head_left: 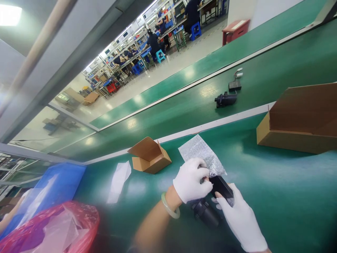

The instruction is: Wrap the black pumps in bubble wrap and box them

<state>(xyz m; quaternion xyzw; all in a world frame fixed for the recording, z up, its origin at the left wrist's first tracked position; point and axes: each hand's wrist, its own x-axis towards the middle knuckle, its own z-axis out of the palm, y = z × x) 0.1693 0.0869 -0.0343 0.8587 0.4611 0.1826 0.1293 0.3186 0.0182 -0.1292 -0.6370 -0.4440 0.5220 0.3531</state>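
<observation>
In white gloves with bare fingertips, both my hands meet over a flat black box-shaped part (221,187). My right hand (238,214) grips its right end between thumb and fingers. Bent fingers of my left hand (193,179) pinch at its other end, beside the mouth of a bubble-wrap bag (200,151); whether they hold the bag or the part I cannot make out. Under my hands lies a black cylindrical device (206,212), partly covered by the left one. A bit of clear plastic shows by my right thumb.
An open small carton (151,158) and a white paper sheet (119,181) lie left. A larger open carton (295,130) stands right. Another black device (225,99) with a wired box lies on the belt beyond the rail. A red plastic bag (86,221) and blue sheet (60,182) are near left.
</observation>
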